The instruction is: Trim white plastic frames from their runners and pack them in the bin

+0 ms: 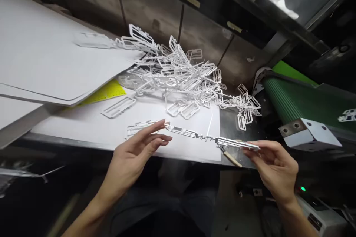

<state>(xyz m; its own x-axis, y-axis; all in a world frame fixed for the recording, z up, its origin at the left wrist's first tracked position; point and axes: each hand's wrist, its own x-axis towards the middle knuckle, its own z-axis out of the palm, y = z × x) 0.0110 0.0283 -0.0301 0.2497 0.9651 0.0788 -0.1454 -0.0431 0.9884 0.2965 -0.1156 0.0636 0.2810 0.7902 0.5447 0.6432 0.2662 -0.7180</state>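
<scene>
A long white moulded plastic frame piece (182, 130) is held up over the front edge of the worktop. My right hand (274, 166) pinches its right end between thumb and fingers. At its left end, my left hand (136, 153) has thumb and fingers apart; the fingertips are close to the piece, and whether they touch it I cannot tell. Beneath the piece, near its right half, lies a hand tool with a pale handle (233, 159), its head partly hidden. Behind my hands spreads a tangled heap of similar white plastic frames (178, 70).
White sheets (55, 59) are stacked at left, above a yellow ruler-like sheet (107, 92). A green conveyor belt (289, 96) with a metal end block (308, 135) stands at right. A metal shelf edge (236, 5) crosses above the worktop.
</scene>
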